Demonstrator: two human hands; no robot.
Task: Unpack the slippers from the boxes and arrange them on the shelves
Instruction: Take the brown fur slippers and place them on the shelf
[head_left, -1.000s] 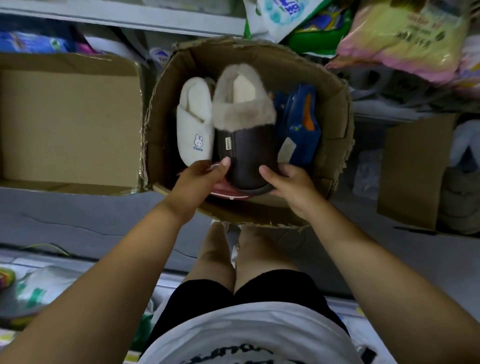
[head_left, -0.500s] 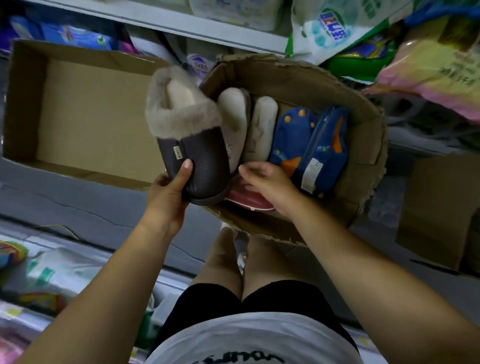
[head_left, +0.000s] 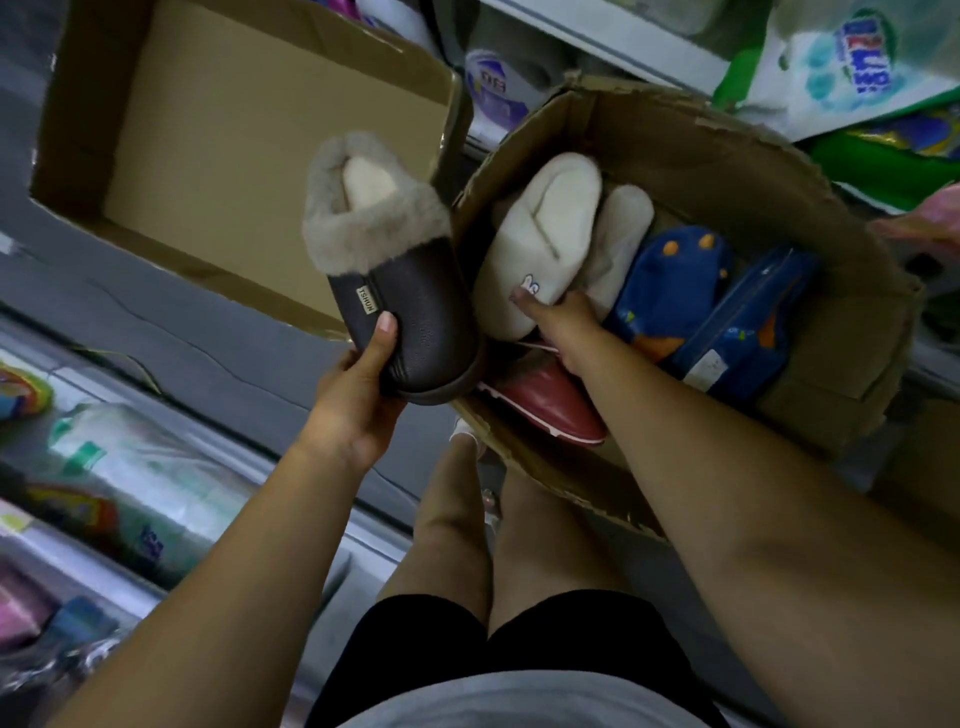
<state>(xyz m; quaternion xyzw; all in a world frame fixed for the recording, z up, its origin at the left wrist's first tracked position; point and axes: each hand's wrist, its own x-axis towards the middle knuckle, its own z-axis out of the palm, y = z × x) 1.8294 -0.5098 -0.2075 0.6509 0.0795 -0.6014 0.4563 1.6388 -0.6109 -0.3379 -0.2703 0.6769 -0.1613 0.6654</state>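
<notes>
Cardboard, item one: an empty box (head_left: 234, 156), open side facing me, on the far left of the scene.

Item two: a torn box (head_left: 701, 150) to its right, with a ragged rim, tipped toward me and holding slippers.

Item three: soft packs of goods (head_left: 130, 467) on the near left shelves, blurred. I also log a white and green bag (head_left: 852, 57) on the far right, above the torn box.

Item four: a brown slipper (head_left: 415, 322) with a grey fur collar and a small label tab. It is outside the torn box, just left of its rim and in front of the empty box's near right corner, with the toe toward me.

Item five: cream slippers (head_left: 535, 244), a pair lying side by side at the left of the torn box.

Item six: blue slippers (head_left: 670, 296) with orange marks, right of the cream pair. One appears to be in clear wrap.

Item seven: a red slipper (head_left: 550, 400), low at the near edge of the torn box, under the right wrist.

Item eight: the left hand (head_left: 358, 384) grips the brown slipper by its toe, thumb on the upper and fingers beneath the sole.

Item nine: the right hand (head_left: 566, 327) is inside the torn box with one digit resting on a cream slipper's toe. Its other fingers are hidden, so I cannot tell whether it is gripping.
</notes>
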